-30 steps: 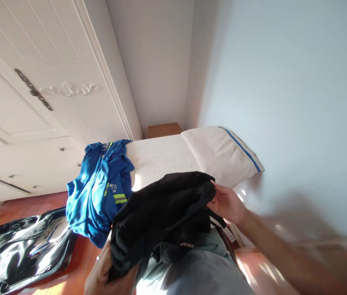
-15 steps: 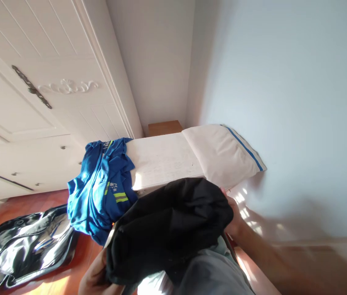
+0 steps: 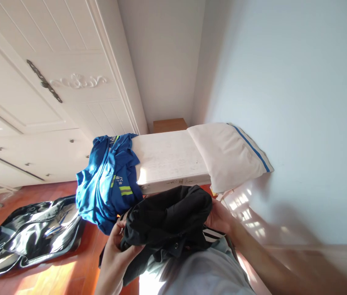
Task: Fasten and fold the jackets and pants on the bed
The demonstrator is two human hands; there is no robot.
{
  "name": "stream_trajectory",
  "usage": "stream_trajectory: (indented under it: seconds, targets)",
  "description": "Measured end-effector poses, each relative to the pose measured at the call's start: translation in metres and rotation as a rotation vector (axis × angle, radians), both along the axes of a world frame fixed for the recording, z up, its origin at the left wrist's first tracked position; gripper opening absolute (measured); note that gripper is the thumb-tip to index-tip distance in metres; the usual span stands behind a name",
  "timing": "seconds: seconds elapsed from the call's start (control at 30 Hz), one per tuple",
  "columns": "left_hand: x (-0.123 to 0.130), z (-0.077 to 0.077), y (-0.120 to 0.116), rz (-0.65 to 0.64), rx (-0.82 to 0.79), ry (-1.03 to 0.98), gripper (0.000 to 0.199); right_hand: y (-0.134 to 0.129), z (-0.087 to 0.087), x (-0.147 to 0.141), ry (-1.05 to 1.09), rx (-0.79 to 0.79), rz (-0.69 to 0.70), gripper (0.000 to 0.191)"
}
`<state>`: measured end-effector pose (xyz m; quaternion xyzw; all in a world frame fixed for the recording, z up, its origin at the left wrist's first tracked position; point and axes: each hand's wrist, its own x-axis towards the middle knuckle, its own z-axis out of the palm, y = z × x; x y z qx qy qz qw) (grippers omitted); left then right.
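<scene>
A black garment (image 3: 167, 213) is bunched up in front of my body, its opening facing up; whether it is trousers or a top I cannot tell. My left hand (image 3: 121, 250) grips its left edge, thumb on the near side. At its right end, my right hand (image 3: 219, 215) holds the cloth, the fingertips partly hidden behind it. White stripes on black fabric (image 3: 213, 234) show below my right hand. Just beyond the garment, a blue shirt (image 3: 107, 184) with yellow-green bands drapes over the left end of a low white cabinet (image 3: 170, 157).
A white pillow (image 3: 222, 153) with a blue stripe lies on the cabinet's right end, by the wall. An open black suitcase (image 3: 35, 233) rests on the reddish wooden floor (image 3: 53, 278) at left. A white wardrobe (image 3: 78, 110) stands behind, and a brown box (image 3: 170, 125) in the corner.
Both hands have drawn closer together, and the black garment is bunched narrower with its opening turned up. My left hand shows more fully. The view has shifted slightly left.
</scene>
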<state>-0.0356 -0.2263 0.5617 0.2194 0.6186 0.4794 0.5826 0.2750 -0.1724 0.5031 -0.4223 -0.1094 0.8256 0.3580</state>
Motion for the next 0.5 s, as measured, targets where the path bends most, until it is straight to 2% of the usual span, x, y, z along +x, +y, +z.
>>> stream_trajectory:
  seconds: [0.03, 0.1, 0.23, 0.3, 0.4, 0.5]
  targets:
    - [0.000, 0.003, -0.001, -0.013, -0.009, -0.037, 0.068, -0.005, 0.000, 0.005, 0.054, -0.069, 0.017, 0.030]
    - [-0.002, 0.009, -0.004, -0.012, -0.025, -0.129, 0.072, -0.017, 0.005, 0.013, 0.063, -0.051, 0.057, 0.041]
    - [-0.005, 0.017, -0.009, 0.002, -0.044, -0.096, 0.071, -0.034, 0.025, 0.009, -0.075, 0.314, 0.161, 0.058]
    - [-0.003, 0.019, -0.006, -0.011, -0.026, -0.063, 0.079, -0.034, 0.031, -0.003, -0.130, 0.398, 0.182, 0.060]
    - [0.000, 0.021, 0.002, -0.041, 0.055, -0.063, 0.094, -0.028, 0.031, -0.025, -0.237, 0.345, 0.036, 0.040]
    - [0.003, 0.017, 0.008, 0.020, 0.159, -0.002, 0.091, -0.027, 0.025, -0.034, -0.296, 0.276, -0.199, 0.030]
